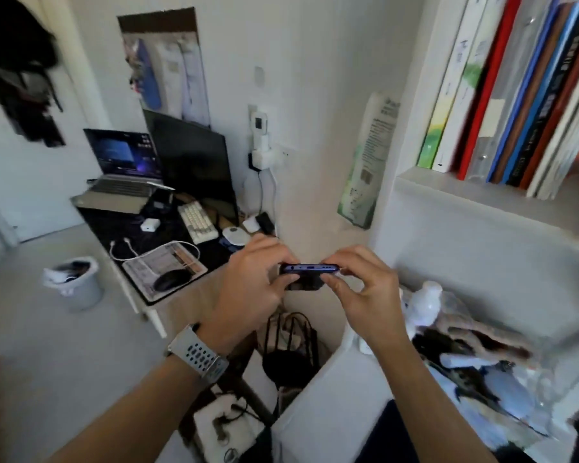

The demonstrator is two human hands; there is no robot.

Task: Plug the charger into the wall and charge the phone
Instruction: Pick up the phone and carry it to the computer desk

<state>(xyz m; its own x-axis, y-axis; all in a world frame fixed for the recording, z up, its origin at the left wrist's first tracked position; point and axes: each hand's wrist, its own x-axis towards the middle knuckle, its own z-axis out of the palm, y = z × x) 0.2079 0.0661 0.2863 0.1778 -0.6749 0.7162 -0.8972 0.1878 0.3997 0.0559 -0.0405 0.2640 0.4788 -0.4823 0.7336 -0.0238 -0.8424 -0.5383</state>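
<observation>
A dark blue phone is held level in mid-air, its bottom edge with the charging port facing me. My left hand, with a grey watch on the wrist, grips its left end. My right hand pinches its right end; I cannot tell whether a plug is between those fingers. On the wall behind, a white charger block sits in a wall socket, with a white and a black cable hanging below. A loose white cable lies on the desk.
The desk at left carries a laptop, monitor, keyboard, mouse and papers. A bin stands on the floor. A bookshelf with books is at right, clutter below it.
</observation>
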